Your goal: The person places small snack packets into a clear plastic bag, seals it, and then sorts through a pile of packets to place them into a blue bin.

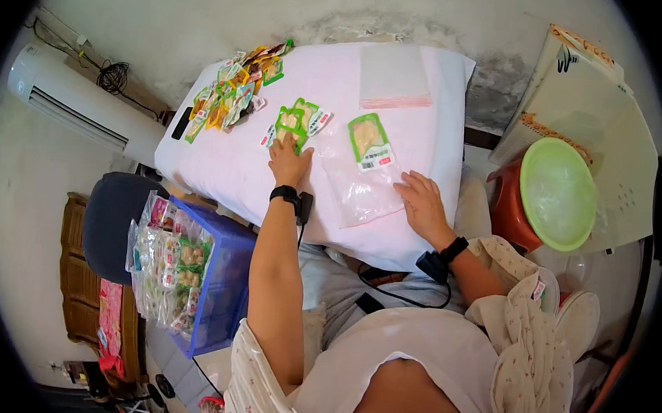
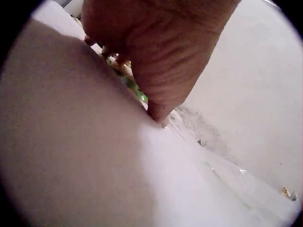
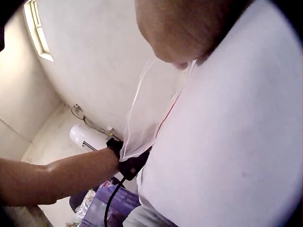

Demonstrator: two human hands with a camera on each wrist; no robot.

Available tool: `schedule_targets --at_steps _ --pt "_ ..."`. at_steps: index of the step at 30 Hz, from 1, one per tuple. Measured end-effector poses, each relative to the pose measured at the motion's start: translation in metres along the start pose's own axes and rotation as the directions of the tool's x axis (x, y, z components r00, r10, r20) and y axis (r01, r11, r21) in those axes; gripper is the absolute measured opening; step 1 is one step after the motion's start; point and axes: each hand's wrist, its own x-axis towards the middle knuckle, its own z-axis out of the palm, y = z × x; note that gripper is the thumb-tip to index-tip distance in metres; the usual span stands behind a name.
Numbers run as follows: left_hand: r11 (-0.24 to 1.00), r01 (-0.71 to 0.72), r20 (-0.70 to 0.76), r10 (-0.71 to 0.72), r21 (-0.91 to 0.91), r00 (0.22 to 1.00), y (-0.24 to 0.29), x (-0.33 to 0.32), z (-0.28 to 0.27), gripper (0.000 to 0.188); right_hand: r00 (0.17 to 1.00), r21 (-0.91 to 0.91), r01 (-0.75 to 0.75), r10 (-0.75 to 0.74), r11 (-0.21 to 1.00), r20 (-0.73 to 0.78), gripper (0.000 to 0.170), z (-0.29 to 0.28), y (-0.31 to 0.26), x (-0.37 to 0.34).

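Note:
My left hand [image 1: 289, 162] reaches over a small group of green-edged food packets [image 1: 294, 118], its spread fingertips touching the nearest one. In the left wrist view the thumb of this left hand [image 2: 163, 56] points down at the white cloth, while green packaging shows behind it. My right hand [image 1: 425, 205] pinches the right edge of a clear plastic bag [image 1: 361, 199] lying on the table. Seen from the right wrist, the bag [image 3: 147, 101] stands partly raised below the fingers. Another green-edged packet [image 1: 365, 138] lies at the bag's far end, its label towards me.
A heap of mixed snack packets [image 1: 232, 91] covers the far left of the white-clothed table [image 1: 322, 73], beside a black phone [image 1: 180, 123]. Flat clear bags [image 1: 394, 76] are stacked at the back. A blue crate [image 1: 224, 276] with filled bags stands left; a green basin [image 1: 558, 194] sits right.

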Motion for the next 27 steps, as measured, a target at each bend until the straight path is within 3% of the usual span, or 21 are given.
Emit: schedule_targets --at_steps 2,4,7,11,13,14,15,17,18,19,20,21,22,23,24,25,26,27 --pt "0.997 -0.011 0.071 0.017 -0.079 0.997 -0.004 0.003 -0.008 0.055 1.0 0.003 -0.005 0.005 1.0 0.013 0.027 -0.002 -0.001 0.001" --pt "0.999 -0.048 0.147 0.046 0.007 0.988 -0.011 0.001 -0.012 0.045 0.999 0.002 0.034 -0.034 0.999 -0.008 0.028 -0.002 -0.002 0.001" --pt "0.989 -0.052 0.113 0.036 0.137 0.993 -0.013 -0.009 -0.016 0.03 1.0 -0.006 0.024 -0.024 1.0 -0.014 0.027 0.004 0.003 -0.001" --pt "0.991 0.039 0.17 -0.061 0.131 0.984 -0.016 -0.04 -0.043 0.025 0.999 -0.013 0.037 -0.037 0.999 -0.024 0.025 0.005 0.007 -0.002" --pt "0.961 -0.072 -0.208 0.015 -0.268 0.978 -0.034 -0.057 -0.044 0.025 0.997 -0.019 0.073 -0.073 0.997 -0.033 0.029 0.006 0.007 -0.002" --pt "0.934 0.012 -0.208 -0.093 -0.358 0.974 -0.04 -0.063 -0.047 0.027 0.997 -0.015 0.072 -0.072 0.997 -0.031 0.029 -0.002 -0.004 0.0" --pt "0.935 0.015 -0.207 -0.095 -0.354 0.974 -0.045 -0.07 -0.048 0.027 0.99 -0.042 0.117 -0.12 0.992 -0.08 0.033 -0.012 -0.014 0.003" --pt "0.769 0.109 -0.139 -0.249 -0.629 0.958 -0.046 -0.085 -0.057 0.024 0.977 -0.07 0.165 -0.172 0.984 -0.128 0.038 -0.027 -0.028 0.008" --pt "0.629 0.135 -0.079 -0.299 -0.766 0.951 -0.041 -0.094 -0.059 0.025 0.973 0.057 0.194 -0.185 0.979 -0.136 0.042 -0.031 -0.032 0.009" --pt "0.629 0.136 -0.077 -0.299 -0.765 0.951 -0.034 -0.103 -0.065 0.025 0.971 0.183 0.217 -0.192 0.959 -0.145 0.048 -0.032 -0.034 0.009" --pt "0.538 0.085 -0.076 -0.27 -0.839 0.96 -0.026 -0.113 -0.07 0.025 0.972 0.182 0.209 -0.184 0.961 -0.144 0.048 -0.028 -0.035 0.008" --pt "0.433 0.035 -0.078 -0.24 -0.901 0.968 -0.015 -0.122 -0.075 0.025 0.998 0.563 -0.057 0.046 0.825 0.033 0.051 -0.023 -0.035 0.008" --pt "0.443 -0.025 -0.091 -0.13 -0.896 0.987 -0.002 -0.132 -0.082 0.026 0.942 0.794 -0.335 0.19 0.507 0.276 0.054 -0.021 -0.035 0.009" --pt "0.405 -0.037 -0.07 -0.066 -0.914 0.995 0.018 -0.144 -0.094 0.029 0.941 0.789 -0.338 0.204 0.514 0.27 0.054 -0.026 -0.035 0.012" --pt "0.492 -0.123 -0.097 0.076 -0.862 0.992 0.032 -0.154 -0.102 0.031 0.817 0.817 -0.574 0.106 0.054 0.567 0.053 -0.034 -0.035 0.015" --pt "0.558 -0.219 -0.112 0.22 -0.8 0.969 0.042 -0.162 -0.106 0.033 0.66 0.577 -0.722 -0.128 -0.382 0.74 0.053 -0.042 -0.038 0.016" --pt "0.519 -0.328 -0.14 0.368 -0.789 0.919 0.051 -0.168 -0.105 0.036 0.669 0.526 -0.685 -0.151 -0.504 0.727 0.045 -0.049 -0.048 0.013" --pt "0.465 -0.43 -0.167 0.505 -0.774 0.847 0.059 -0.173 -0.104 0.039 0.672 0.532 -0.679 -0.136 -0.506 0.728 0.045 -0.047 -0.04 0.004"
